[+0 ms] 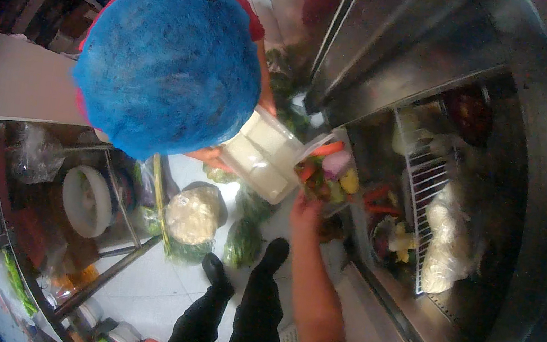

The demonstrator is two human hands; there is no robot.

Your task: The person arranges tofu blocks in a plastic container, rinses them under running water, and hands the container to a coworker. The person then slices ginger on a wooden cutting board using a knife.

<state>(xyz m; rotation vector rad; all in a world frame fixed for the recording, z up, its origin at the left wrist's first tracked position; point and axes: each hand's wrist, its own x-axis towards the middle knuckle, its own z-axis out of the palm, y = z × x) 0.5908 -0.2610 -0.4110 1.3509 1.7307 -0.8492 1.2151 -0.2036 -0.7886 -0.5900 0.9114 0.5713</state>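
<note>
My right hand (306, 211) grips the near side of a clear plastic container of mixed cut vegetables (330, 171), with orange, pink, yellow and green pieces. The container is at the opening of a steel refrigerator (390, 313). Beside it, a co-worker in a blue hair cap (173, 62) holds a clear tub (278, 192) with white blocks (260, 156) in it. The two containers are close together; whether they touch is unclear. My left hand is out of view.
A white wire shelf (418, 202) in the refrigerator bears a plastic-wrapped pale bundle (441, 247). Bagged green vegetables (242, 243) and a wrapped pale bundle (194, 215) lie on the floor by my shoes. To the left, a metal rack (106, 276) holds a white tub (86, 201).
</note>
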